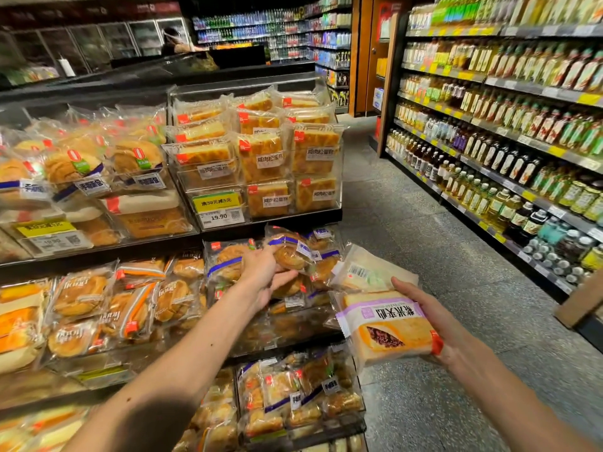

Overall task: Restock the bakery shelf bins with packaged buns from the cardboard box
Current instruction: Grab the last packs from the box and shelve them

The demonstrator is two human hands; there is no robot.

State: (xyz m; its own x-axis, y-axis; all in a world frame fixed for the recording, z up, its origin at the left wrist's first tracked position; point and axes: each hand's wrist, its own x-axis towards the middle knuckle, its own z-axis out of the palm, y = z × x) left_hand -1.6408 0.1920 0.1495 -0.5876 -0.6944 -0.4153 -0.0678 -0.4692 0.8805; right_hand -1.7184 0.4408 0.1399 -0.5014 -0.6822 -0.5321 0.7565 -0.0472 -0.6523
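Note:
My left hand reaches into the middle shelf bin and grips a clear pack of swirled buns with a blue stripe, holding it above other packs there. My right hand holds two bread packs out over the aisle: a purple-labelled sandwich bread pack on top toward me and a white pack with a barcode behind it. The cardboard box is not in view.
The bakery shelf has tiers of packed buns and cakes: an upper clear bin with a yellow price tag, a left bin of round buns, a lower bin. A grey aisle floor runs past bottle shelves on the right.

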